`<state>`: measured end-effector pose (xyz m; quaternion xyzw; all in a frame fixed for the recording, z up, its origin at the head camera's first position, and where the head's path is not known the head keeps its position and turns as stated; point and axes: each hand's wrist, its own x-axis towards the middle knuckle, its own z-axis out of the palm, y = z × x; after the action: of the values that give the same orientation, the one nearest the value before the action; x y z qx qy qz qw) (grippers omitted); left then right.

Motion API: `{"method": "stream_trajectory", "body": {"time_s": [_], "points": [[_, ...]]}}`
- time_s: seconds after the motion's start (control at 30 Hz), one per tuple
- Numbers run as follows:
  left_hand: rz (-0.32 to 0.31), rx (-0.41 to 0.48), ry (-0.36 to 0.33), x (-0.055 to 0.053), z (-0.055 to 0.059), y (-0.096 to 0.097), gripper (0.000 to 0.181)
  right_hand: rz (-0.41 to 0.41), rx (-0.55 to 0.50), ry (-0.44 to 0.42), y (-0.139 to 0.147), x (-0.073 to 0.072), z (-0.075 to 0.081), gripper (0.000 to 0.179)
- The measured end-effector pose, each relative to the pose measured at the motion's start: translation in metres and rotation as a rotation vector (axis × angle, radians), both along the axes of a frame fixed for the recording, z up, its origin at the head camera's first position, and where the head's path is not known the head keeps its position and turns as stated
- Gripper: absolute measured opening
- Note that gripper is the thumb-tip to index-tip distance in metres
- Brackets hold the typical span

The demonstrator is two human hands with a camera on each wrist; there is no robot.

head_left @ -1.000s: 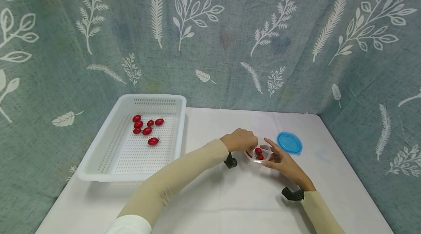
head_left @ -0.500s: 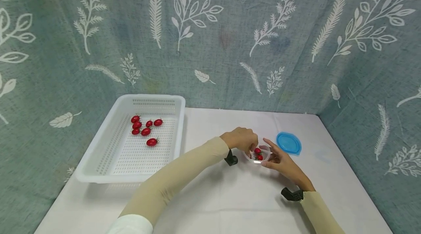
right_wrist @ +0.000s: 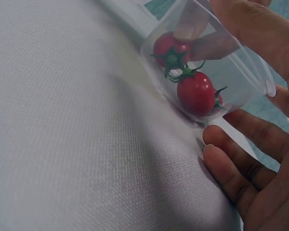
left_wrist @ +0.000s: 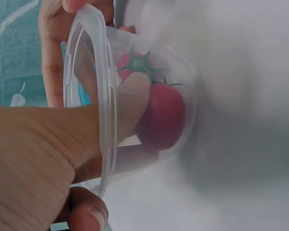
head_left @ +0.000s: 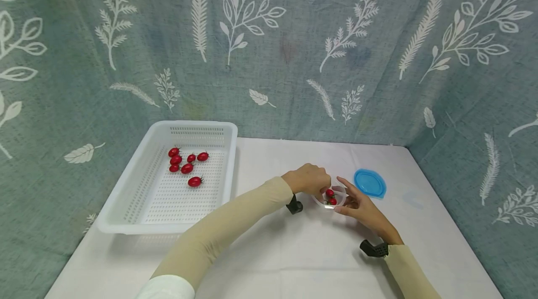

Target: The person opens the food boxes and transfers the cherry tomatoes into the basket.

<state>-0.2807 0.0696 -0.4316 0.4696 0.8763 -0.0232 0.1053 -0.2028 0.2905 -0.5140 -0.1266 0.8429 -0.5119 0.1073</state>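
Note:
A small clear plastic container [head_left: 329, 206] stands on the white-covered table, with several cherry tomatoes inside. My left hand [head_left: 308, 179] reaches down into it from the left. Thumb and finger pinch a red cherry tomato [left_wrist: 166, 115] near the container's bottom. On the right side, my right hand [head_left: 364, 206] steadies the container, its thumb and index finger spread around the rim; the other fingers curve beside the wall. Through the clear side in the right wrist view, another tomato [right_wrist: 196, 94] with a green stem lies by the pinched one.
A white perforated basket [head_left: 126, 196] at the left holds several more cherry tomatoes [head_left: 187, 168]. Behind my right hand lies a blue lid [head_left: 370, 183]. A grey-green leaf-patterned cloth [head_left: 269, 56] rises behind and beside the table.
My left fingers have sunk slightly deeper into the container, and the tomato seen beside them a second ago is now hidden in the head view. The right hand stays in place.

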Motion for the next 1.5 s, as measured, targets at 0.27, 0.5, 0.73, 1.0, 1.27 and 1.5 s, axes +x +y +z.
{"method": "stream_trajectory", "body": {"time_s": [0.27,0.5,0.73,1.0,1.27,1.5], "points": [[-0.007,-0.012,-0.015,-0.0001,0.0012,0.0027,0.017,-0.021,0.024,-0.006,-0.0007,0.0002,-0.0015,0.088],[0.022,-0.075,-0.017,-0.0031,0.0015,0.0072,0.022,-0.023,0.034,0.004,-0.0009,-0.0001,0.0007,0.087],[0.008,-0.081,0.000,-0.0052,0.0016,0.0061,0.023,-0.004,0.008,-0.003,-0.0018,-0.0009,0.0035,0.087],[0.022,-0.022,-0.016,-0.0082,-0.0027,0.0047,0.024,-0.018,0.022,-0.006,-0.0013,-0.0005,0.0012,0.087],[0.045,-0.037,0.017,-0.0058,-0.0022,0.0051,0.027,-0.023,0.017,0.003,-0.0019,-0.0023,0.0014,0.090],[0.065,0.083,-0.084,-0.0075,-0.0048,0.0023,0.022,-0.019,0.032,-0.011,-0.0016,0.0002,0.0037,0.088]]}}
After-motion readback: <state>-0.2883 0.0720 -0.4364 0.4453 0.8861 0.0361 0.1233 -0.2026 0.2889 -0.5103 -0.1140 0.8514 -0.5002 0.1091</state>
